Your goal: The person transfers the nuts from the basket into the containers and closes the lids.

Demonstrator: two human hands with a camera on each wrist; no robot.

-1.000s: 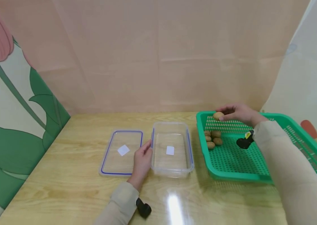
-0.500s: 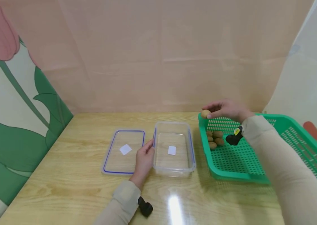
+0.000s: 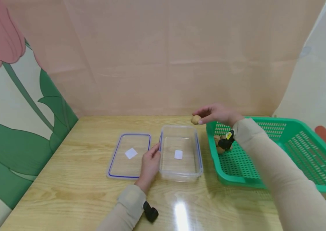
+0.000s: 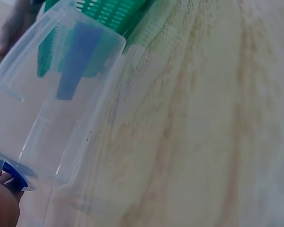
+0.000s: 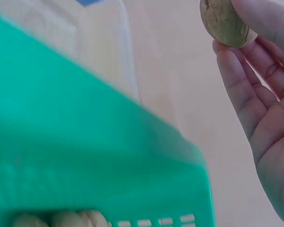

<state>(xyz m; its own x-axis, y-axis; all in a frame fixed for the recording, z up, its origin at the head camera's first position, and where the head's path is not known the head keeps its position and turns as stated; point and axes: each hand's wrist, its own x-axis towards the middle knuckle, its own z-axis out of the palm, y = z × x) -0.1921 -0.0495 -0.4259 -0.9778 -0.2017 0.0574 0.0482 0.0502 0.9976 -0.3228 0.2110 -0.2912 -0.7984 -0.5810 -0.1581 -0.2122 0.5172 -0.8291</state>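
Observation:
My right hand (image 3: 216, 114) pinches a walnut (image 3: 195, 120) between thumb and fingertips, in the air beyond the far right corner of a clear plastic food container (image 3: 180, 170). The right wrist view shows the walnut (image 5: 226, 22) up close, brown with a seam. My left hand (image 3: 150, 162) rests against the container's left wall, its fingers reaching along it; in the left wrist view those fingers (image 4: 2, 201) are beside a blue latch (image 4: 12, 176). Inside the container lies a white square label (image 3: 178, 154). More walnuts (image 3: 220, 149) sit in the green basket (image 3: 229, 179), partly hidden by the right wrist camera.
A clear lid with a blue seal (image 3: 122, 166) lies flat on the wooden table (image 3: 73, 192), left of the container. The basket stands close to the container's right side. A pinkish sheet (image 3: 163, 64) hangs behind the table.
My right hand has carried the walnut left, from above the basket's far left corner to beyond the container's far right corner. The left hand has stayed at the container's wall.

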